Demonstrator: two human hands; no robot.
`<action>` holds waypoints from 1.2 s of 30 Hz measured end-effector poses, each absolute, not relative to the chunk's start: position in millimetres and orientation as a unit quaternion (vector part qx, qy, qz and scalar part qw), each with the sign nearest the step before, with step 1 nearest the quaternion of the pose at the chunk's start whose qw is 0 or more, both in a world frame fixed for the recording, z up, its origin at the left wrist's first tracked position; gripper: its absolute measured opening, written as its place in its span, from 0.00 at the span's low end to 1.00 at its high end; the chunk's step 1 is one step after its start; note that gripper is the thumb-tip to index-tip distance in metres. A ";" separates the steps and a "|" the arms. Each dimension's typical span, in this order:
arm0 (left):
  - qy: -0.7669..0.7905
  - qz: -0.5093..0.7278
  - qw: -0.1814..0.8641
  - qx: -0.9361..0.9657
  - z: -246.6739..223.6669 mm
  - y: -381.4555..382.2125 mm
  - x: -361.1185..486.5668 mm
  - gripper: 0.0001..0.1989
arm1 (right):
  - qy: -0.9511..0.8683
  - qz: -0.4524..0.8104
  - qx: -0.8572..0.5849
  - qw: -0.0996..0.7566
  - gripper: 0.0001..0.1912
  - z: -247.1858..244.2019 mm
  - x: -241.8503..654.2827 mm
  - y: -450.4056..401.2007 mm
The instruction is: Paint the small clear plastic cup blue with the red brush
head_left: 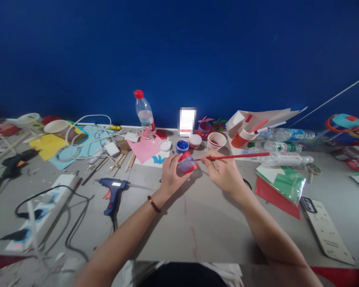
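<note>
Clamping fingers of left hand (pixel 171 171) on a red-and-clear plastic piece (pixel 186 163) and of right hand (pixel 223 171) on a red brush (pixel 242 156), near a blue pot (pixel 182 146) toward far edge of surface (pixel 224 227)

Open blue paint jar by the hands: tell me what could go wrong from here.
The left hand is just in front of the blue paint jar, so a nudge could tip it. The paper cup stands close behind the right hand and might get knocked over. The glue gun lies near the left forearm; if hot, which I cannot tell, it could burn skin.
</note>
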State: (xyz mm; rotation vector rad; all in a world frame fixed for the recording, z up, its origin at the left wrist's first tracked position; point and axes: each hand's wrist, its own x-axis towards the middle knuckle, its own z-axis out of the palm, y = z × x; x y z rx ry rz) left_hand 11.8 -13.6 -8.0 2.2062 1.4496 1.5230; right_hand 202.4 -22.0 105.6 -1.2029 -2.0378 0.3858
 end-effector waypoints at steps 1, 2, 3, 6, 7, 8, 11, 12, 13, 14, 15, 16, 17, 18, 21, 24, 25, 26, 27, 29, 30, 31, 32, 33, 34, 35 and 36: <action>0.475 0.500 0.042 0.723 -7.7 -13.8 12.2 0.34 | -0.796 0.150 -0.461 0.363 0.09 106.1 200.2 -23.7; 0.475 0.499 0.039 0.724 -7.5 -14.0 12.7 0.34 | -0.800 0.152 -0.456 0.361 0.09 106.9 198.3 -25.3; 0.475 0.498 0.034 0.725 -7.4 -14.1 13.2 0.34 | -0.802 0.154 -0.451 0.359 0.10 107.8 196.7 -26.8; 0.473 0.493 0.026 0.730 -7.4 -14.3 13.9 0.34 | -0.805 0.163 -0.438 0.365 0.09 110.7 194.1 -30.2; 0.473 0.491 0.026 0.731 -7.5 -14.2 14.0 0.34 | -0.803 0.165 -0.436 0.371 0.09 111.6 193.7 -31.0; 0.474 0.491 0.027 0.731 -7.5 -14.2 14.0 0.34 | -0.801 0.168 -0.434 0.377 0.09 112.2 193.6 -31.8; 0.470 0.496 0.030 0.729 -7.6 -14.3 13.8 0.34 | -0.790 0.181 -0.438 0.389 0.08 112.4 193.8 -33.3; 0.469 0.498 0.030 0.729 -7.8 -14.4 13.8 0.34 | -0.787 0.186 -0.442 0.388 0.08 112.0 193.8 -33.3; 0.468 0.500 0.032 0.728 -8.0 -14.5 13.8 0.34 | -0.786 0.190 -0.445 0.385 0.08 111.6 193.8 -33.1; 0.469 0.500 0.034 0.727 -8.2 -14.6 13.8 0.34 | -0.786 0.191 -0.448 0.382 0.08 111.1 193.7 -32.6; 0.472 0.499 0.037 0.726 -8.5 -14.6 13.8 0.34 | -0.786 0.191 -0.449 0.379 0.08 110.7 193.5 -32.0; 0.474 0.499 0.040 0.724 -8.6 -14.5 13.9 0.34 | -0.788 0.190 -0.450 0.375 0.08 110.4 193.3 -31.3; 0.476 0.499 0.042 0.723 -8.7 -14.3 13.9 0.34 | -0.788 0.188 -0.451 0.374 0.09 110.5 193.0 -30.7; 0.477 0.499 0.043 0.722 -8.6 -14.1 13.9 0.34 | -0.788 0.185 -0.454 0.373 0.09 110.7 192.8 -30.1; 0.476 0.502 0.044 0.721 -8.0 -13.9 13.5 0.34 | -0.784 0.176 -0.460 0.378 0.09 112.9 193.2 -28.9; 0.475 0.500 0.045 0.723 -8.1 -14.5 12.1 0.35 | -0.783 0.159 -0.462 0.384 0.09 115.7 195.7 -27.8; 0.476 0.499 0.048 0.722 -8.3 -14.8 11.4 0.35 | -0.782 0.151 -0.467 0.384 0.09 116.3 197.1 -27.1; 0.479 0.497 0.052 0.721 -8.4 -15.1 10.8 0.35 | -0.780 0.142 -0.474 0.383 0.09 116.7 198.9 -26.2; 0.483 0.495 0.056 0.720 -8.5 -15.3 10.2 0.35 | -0.777 0.132 -0.484 0.381 0.09 116.8 200.9 -25.1; 0.490 0.492 0.063 0.717 -8.2 -15.5 9.4 0.35 | -0.771 0.117 -0.501 0.376 0.09 116.2 205.5 -22.5; 0.491 0.491 0.063 0.717 -8.0 -15.5 9.3 0.34 | -0.768 0.112 -0.507 0.374 0.09 115.4 207.7 -21.2; 0.490 0.491 0.062 0.718 -7.8 -15.5 9.3 0.34 | -0.767 0.110 -0.511 0.372 0.09 114.4 209.7 -20.1; 0.488 0.491 0.061 0.719 -7.7 -15.4 9.4 0.34 | -0.765 0.109 -0.515 0.371 0.09 113.2 211.3 -19.4; 0.487 0.491 0.060 0.720 -7.7 -15.4 9.7 0.34 | -0.765 0.110 -0.517 0.369 0.09 111.8 212.2 -19.1; 0.486 0.490 0.059 0.722 -8.0 -15.3 9.9 0.34 | -0.766 0.113 -0.517 0.366 0.09 110.4 212.3 -19.4; 0.486 0.489 0.058 0.722 -8.4 -15.2 10.2 0.34 | -0.767 0.119 -0.516 0.362 0.08 109.1 211.6 -20.3; 0.487 0.488 0.056 0.722 -9.0 -15.0 10.4 0.35 | -0.771 0.125 -0.512 0.358 0.08 108.1 210.0 -21.7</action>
